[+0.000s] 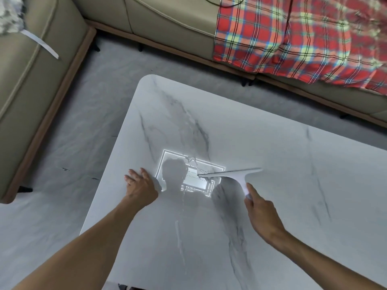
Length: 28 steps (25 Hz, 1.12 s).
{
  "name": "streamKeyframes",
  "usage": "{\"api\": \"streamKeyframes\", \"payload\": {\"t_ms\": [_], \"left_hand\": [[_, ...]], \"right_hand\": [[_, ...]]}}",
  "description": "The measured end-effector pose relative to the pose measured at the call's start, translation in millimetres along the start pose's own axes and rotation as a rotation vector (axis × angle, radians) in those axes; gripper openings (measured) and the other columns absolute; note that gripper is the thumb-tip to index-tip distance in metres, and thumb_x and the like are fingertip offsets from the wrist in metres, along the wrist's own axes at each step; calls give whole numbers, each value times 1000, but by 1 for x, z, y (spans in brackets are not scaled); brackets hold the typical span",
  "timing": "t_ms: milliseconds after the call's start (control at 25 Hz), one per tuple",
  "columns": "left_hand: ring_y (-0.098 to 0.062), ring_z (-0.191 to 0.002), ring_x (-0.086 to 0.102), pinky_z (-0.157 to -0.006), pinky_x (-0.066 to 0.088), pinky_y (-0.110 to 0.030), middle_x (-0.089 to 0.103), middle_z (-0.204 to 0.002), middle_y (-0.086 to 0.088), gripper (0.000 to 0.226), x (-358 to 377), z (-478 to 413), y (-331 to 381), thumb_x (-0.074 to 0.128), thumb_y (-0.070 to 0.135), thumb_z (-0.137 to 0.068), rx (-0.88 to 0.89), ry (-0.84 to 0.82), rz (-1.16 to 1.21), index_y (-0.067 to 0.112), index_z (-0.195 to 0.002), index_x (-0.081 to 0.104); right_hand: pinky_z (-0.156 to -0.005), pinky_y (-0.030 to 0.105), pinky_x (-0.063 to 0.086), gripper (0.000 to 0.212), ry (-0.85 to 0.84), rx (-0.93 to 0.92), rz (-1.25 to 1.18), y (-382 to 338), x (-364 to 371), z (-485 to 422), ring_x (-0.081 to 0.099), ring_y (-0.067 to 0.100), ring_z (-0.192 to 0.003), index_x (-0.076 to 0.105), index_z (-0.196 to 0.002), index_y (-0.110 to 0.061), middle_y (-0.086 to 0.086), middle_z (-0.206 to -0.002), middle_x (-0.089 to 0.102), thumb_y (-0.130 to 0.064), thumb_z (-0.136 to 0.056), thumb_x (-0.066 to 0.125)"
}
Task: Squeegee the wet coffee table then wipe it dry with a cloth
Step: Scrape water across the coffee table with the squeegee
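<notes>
We gripped the squeegee [234, 176] in our right hand [261, 212] (left hand [140, 185] flat on the table [293, 155]), fearing tilt would leave streaks.

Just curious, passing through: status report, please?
Left hand flat on white marble-look coffee table. Right hand grips white plastic squeegee, blade by water streaks. Nothing blocks the blade.

surface [272, 153]: white marble look, grey diagonal veins. squeegee [236, 176] in the right hand [261, 208]: white, grey blade edge. floor [83, 122] left of the left hand [140, 185]: pale grey, faint marbling. sofa [167, 21] beyond both hands: beige, lighter piping, brown base trim. blanket [293, 38] beyond the right hand: red plaid, yellow-green squares, thin black lines.
</notes>
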State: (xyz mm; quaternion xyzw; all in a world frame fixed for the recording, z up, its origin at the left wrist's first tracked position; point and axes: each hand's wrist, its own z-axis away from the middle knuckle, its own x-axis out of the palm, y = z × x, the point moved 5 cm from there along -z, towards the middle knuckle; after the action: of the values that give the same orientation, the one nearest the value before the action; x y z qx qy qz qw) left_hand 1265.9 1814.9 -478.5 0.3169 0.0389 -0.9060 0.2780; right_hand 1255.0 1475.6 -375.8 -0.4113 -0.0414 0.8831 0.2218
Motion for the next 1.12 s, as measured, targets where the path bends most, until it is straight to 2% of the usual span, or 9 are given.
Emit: {"api": "streamKeyframes", "payload": {"t_ms": [120,240,320,400,480,600,720,880,1120], "left_hand": [[-52,-142,11,-116,22,-55,3,-155,-32,72,-12,2,-1,44,15,-92,19,5,114,-2,-151,5],[-63,-136,6,-114,15,-62,-1,-152,-40,66,-4,-5,-4,31,12,-96,55,12,67,-19,-144,-2],[-62,-138,3,-118,11,-55,-1,-149,-44,73,1,-3,-12,35,18,-96,30,6,41,-14,-145,-7],[-59,-140,4,-119,13,-51,0,-149,-45,76,2,-2,-12,39,22,-96,53,39,11,-10,-148,-6],[-57,-141,5,-119,15,-50,1,-151,-43,76,3,-3,-10,41,22,-95,73,53,-58,-7,-149,-4],[-55,-142,3,-119,17,-46,-3,-152,-40,78,4,-3,-13,44,20,-94,63,44,-97,-2,-151,-4],[-52,-144,0,-117,21,-45,-5,-155,-35,78,5,2,-14,45,16,-91,96,33,-75,3,-153,-2],[-42,-147,-3,-114,26,-45,-4,-158,-27,76,12,16,-30,48,14,-88,155,79,-21,13,-153,8],[-34,-127,45,-103,39,-38,41,-142,-18,57,48,78,-58,52,6,-84,253,108,90,8,-139,39]], "right_hand": [[-66,35,44,42,141,-71,-2,-33,-37,-35,63,38,-80,34,-143,-32,16,-88,66,-31,-101,33],[-44,34,41,30,187,-70,-92,-99,-67,-111,59,38,-67,42,-124,-26,27,-94,62,-26,-98,27],[-35,31,41,37,171,-19,-186,-141,-67,-156,61,39,-71,41,-125,-31,24,-97,58,-23,-94,24],[-38,34,43,43,156,28,-254,-164,-51,-175,62,39,-78,41,-130,-32,20,-106,57,-21,-91,23],[-48,37,44,45,199,-49,-130,-174,-29,-167,62,41,-88,38,-136,-25,23,-110,59,-21,-92,26],[-71,40,40,48,159,-297,97,-151,17,-119,58,46,-97,31,-146,-26,27,-106,63,-25,-97,32],[-64,37,37,51,83,-417,222,-94,44,-64,61,43,-85,27,-146,-37,20,-95,68,-25,-98,37],[-63,36,45,55,6,-359,336,-19,40,-17,63,34,-80,23,-147,-44,5,-95,70,-24,-98,38],[-74,37,49,47,82,-276,377,35,8,24,64,35,-89,36,-143,-45,8,-98,71,-35,-97,42]]}}
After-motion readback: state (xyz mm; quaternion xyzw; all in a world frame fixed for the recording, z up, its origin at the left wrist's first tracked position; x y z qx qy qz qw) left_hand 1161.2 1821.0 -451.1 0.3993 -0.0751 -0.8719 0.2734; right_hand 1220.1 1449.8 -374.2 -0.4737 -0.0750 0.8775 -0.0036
